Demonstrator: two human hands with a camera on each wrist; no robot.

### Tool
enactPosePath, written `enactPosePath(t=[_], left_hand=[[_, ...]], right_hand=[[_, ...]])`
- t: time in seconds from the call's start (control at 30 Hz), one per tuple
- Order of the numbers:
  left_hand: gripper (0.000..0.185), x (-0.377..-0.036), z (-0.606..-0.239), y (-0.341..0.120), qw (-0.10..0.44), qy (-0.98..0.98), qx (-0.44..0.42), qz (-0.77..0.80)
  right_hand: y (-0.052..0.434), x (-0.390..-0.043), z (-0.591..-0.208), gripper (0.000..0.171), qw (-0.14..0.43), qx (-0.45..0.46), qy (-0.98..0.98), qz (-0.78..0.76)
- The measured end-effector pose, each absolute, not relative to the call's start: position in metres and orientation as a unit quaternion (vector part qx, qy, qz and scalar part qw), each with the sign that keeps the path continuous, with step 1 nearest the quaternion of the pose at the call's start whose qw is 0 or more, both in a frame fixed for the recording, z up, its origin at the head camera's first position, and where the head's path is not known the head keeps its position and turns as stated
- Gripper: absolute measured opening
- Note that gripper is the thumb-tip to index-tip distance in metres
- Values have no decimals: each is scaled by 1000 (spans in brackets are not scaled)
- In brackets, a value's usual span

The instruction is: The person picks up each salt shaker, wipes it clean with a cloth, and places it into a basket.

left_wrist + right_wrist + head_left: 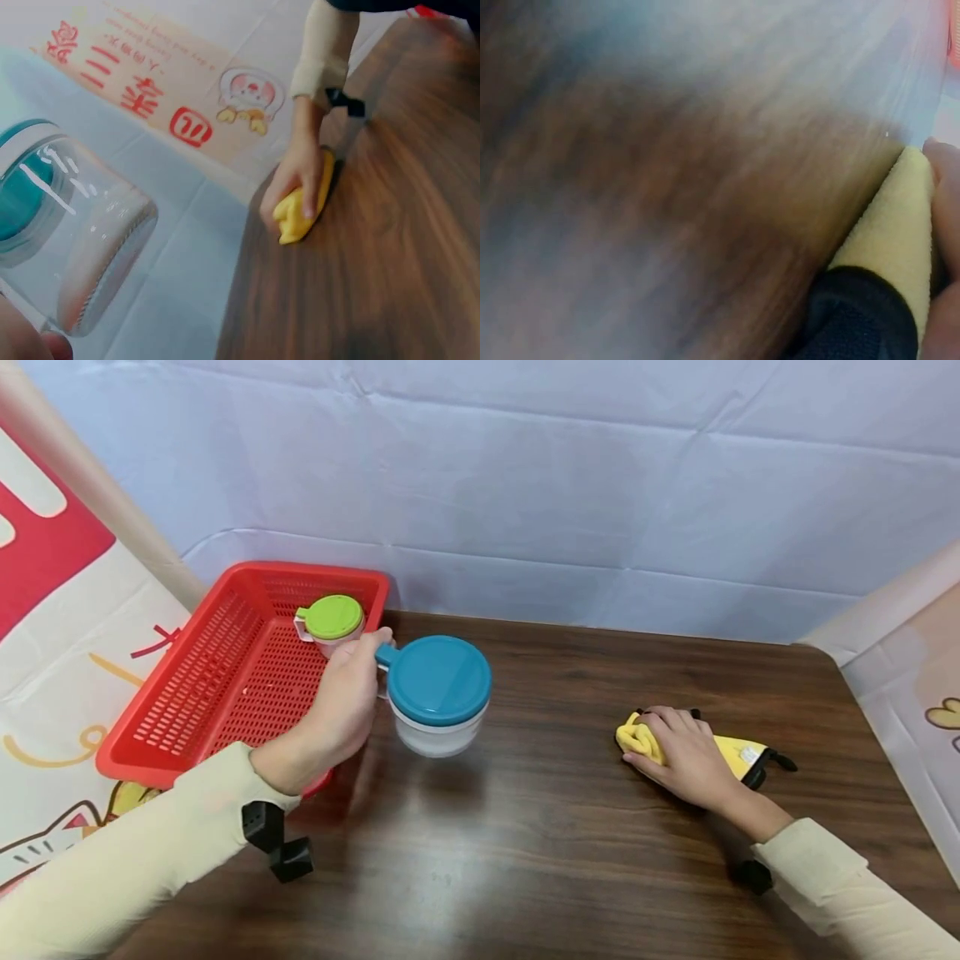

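My left hand (pixel 345 697) grips the handle of a clear seasoning jar with a blue lid (pixel 440 681), held upright above the table beside the basket. In the left wrist view the clear jar (pixel 105 232) looks empty, with the fingertips at its lower edge. Far to the right, my right hand (pixel 686 756) grips a bunched yellow cloth with black trim (pixel 738 753) on the tabletop. Thumb and fingers lie around the yellow cloth (pixel 294 214) in the left wrist view. In the right wrist view, the cloth (pixel 889 232) lies along the hand's edge.
A red perforated basket (pixel 176 727) stands at the left, with a green-lidded jar (pixel 334 618) inside near its back right corner. The brown wooden table (pixel 540 827) meets a pale cloth backdrop (pixel 525 510) at the back. Printed cloth (pixel 67 693) hangs at the left.
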State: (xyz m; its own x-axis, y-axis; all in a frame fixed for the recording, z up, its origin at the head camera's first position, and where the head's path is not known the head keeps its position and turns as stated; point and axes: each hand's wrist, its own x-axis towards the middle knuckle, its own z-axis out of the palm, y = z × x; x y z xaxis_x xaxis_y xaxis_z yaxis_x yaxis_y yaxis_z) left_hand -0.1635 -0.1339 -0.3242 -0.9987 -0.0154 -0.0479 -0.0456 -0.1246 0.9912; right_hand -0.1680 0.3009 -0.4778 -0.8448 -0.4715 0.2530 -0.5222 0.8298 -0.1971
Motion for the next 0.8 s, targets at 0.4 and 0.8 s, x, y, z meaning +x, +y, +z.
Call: enactPosePath(t=[0.4,0.8], left_hand=[[51,-180,-312,-187,7,651,-23,758],[50,-204,-310,-232,-20,626,-49,778]], right_hand=[[300,-171,-480,48,99,265,-950,130],[299,-171,-478,47,95,257,-953,126]])
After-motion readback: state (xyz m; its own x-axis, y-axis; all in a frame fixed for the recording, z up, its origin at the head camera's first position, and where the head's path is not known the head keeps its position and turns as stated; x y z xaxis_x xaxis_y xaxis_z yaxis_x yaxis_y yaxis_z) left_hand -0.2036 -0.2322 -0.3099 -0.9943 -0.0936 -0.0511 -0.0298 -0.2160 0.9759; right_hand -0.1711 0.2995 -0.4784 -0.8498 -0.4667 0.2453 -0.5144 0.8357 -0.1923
